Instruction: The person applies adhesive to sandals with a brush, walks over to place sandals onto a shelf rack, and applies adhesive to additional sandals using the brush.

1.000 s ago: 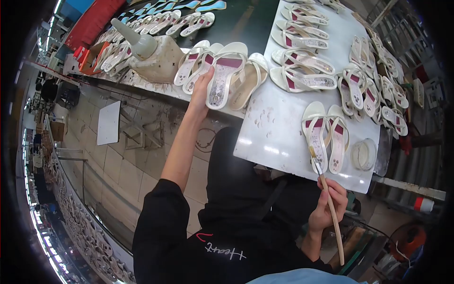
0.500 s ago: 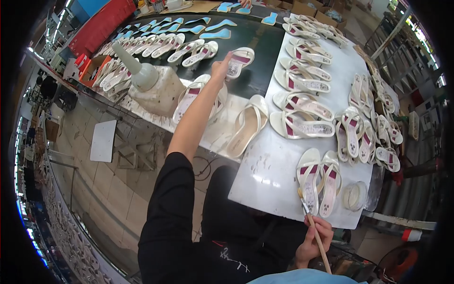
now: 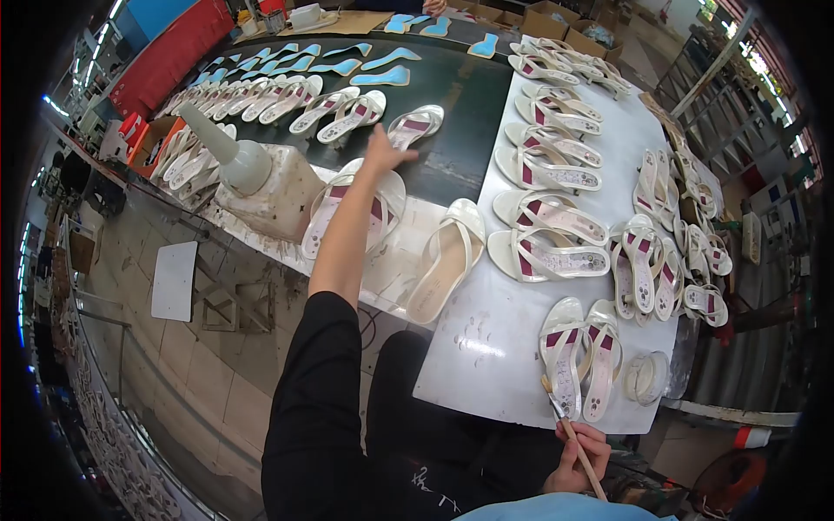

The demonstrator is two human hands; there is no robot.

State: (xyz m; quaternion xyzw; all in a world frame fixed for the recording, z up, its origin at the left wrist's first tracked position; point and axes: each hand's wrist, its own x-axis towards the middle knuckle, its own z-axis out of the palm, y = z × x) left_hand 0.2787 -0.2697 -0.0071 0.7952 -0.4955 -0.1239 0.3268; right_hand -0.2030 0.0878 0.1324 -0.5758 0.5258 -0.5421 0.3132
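My left hand (image 3: 382, 156) is open, thumb spread out, just beside a white strappy sandal (image 3: 417, 126) standing on the dark belt; whether a fingertip still touches it I cannot tell. Under my left forearm sits a pair of white sandals (image 3: 328, 207), partly hidden. My right hand (image 3: 580, 460) grips a brush (image 3: 594, 483) with a wooden handle. Its bristles reach the near end of a white sandal (image 3: 565, 369) with a purple patch. That sandal's mate (image 3: 599, 382) lies close on its right, and a clear round dish (image 3: 646, 377) is beyond.
A single beige-insoled sandal (image 3: 441, 269) rests on the table edge. A stained block-shaped container (image 3: 276, 195) with a nozzle stands left. Rows of sandals (image 3: 556, 169) cover the white board (image 3: 473, 347). Blue sole-shaped pieces (image 3: 382, 76) lie on the dark belt (image 3: 452, 161).
My left hand has let go of the sandal, which now stands on the dark belt, and has drawn back slightly left. The view has shifted a little. My right hand still holds the brush.
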